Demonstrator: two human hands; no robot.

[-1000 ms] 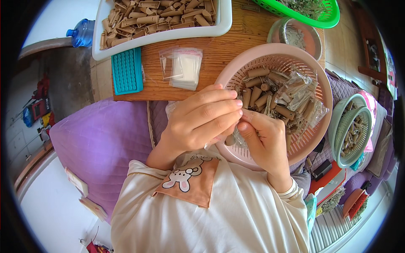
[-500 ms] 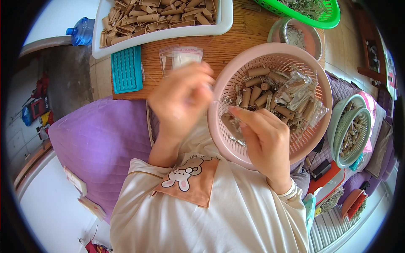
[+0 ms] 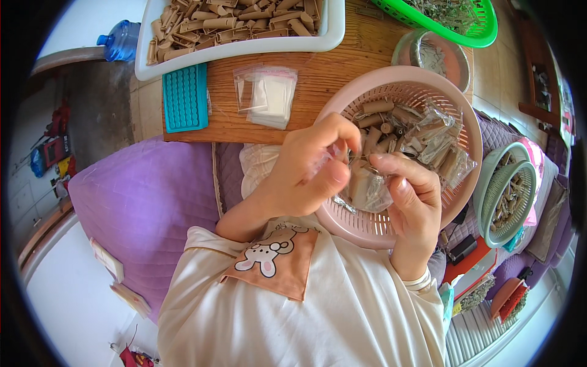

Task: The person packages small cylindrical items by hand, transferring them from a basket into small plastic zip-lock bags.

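Observation:
A small clear plastic bag with a brown piece inside hangs between my hands, over the near side of a pink basket. My left hand is closed, fingers curled at the bag's upper edge, with a bit of clear film showing in its palm. From the right, my right hand pinches the same bag between thumb and forefinger. Inside the basket lie brown cardboard-like tubes and filled clear bags heaped to the right. The exact grip of the left fingertips is partly hidden.
On the wooden table lie flat clear bags and a teal ridged tray. Behind them stands a white bin of brown tubes. A clear bowl and green basket are at far right; pale green baskets sit right.
My left hand has come down and right from near the flat bags to meet my right hand. The clear bag now shows between them; my right hand has shifted slightly right.

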